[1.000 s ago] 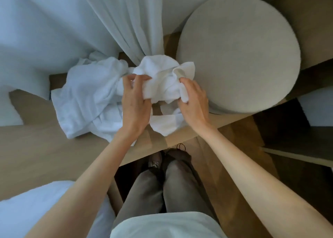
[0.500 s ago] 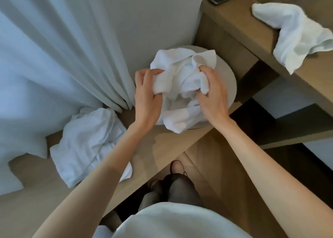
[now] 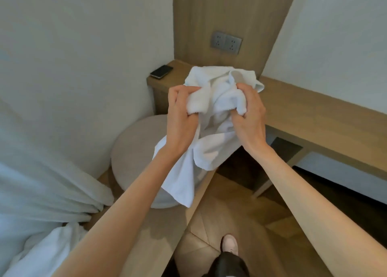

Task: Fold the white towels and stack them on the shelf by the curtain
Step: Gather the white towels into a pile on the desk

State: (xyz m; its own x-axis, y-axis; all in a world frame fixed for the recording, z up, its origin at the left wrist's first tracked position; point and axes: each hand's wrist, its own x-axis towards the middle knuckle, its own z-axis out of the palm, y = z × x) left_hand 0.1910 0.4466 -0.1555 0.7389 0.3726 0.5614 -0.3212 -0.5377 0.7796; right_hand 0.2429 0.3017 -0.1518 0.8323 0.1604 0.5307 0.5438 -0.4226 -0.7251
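Note:
A crumpled white towel [image 3: 211,151] hangs in the air in front of me, over the round stool. My left hand [image 3: 181,117] grips its bunched left side and my right hand [image 3: 249,117] grips its bunched right side. The lower part of the towel dangles between my forearms. A second white towel [image 3: 46,249] lies rumpled on the low wooden shelf [image 3: 150,241] by the white curtain [image 3: 41,188], at the bottom left.
A round beige stool [image 3: 134,151] stands on the shelf beside the wall. A wooden desk [image 3: 314,117] runs along the right, with a dark phone [image 3: 161,71] at its left end. A wall socket [image 3: 226,43] sits above the desk. My shoe [image 3: 230,244] is on the wooden floor.
Both hands have lifted the towel off the shelf and carried it up and to the right. The view has swung up toward the desk; the other towel now lies at bottom left.

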